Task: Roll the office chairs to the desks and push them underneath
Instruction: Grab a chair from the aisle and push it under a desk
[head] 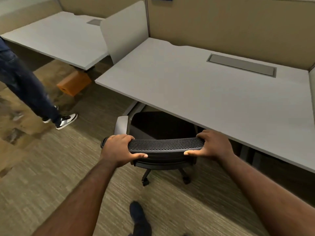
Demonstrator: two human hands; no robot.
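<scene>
A black office chair (163, 145) with a mesh backrest stands at the front edge of a grey desk (196, 86). Its seat is partly under the desktop, and its left armrest (121, 124) sticks out in front of the edge. My left hand (119, 149) grips the left end of the backrest top. My right hand (210, 145) grips the right end. Two of the chair's castor legs (146, 178) show below on the carpet.
A second grey desk (56, 38) stands to the left behind a grey divider panel (126, 29). An orange box (73, 84) sits on the floor between the desks. Another person's legs and sneakers (64, 120) are at the left. My own shoe (138, 217) is below the chair.
</scene>
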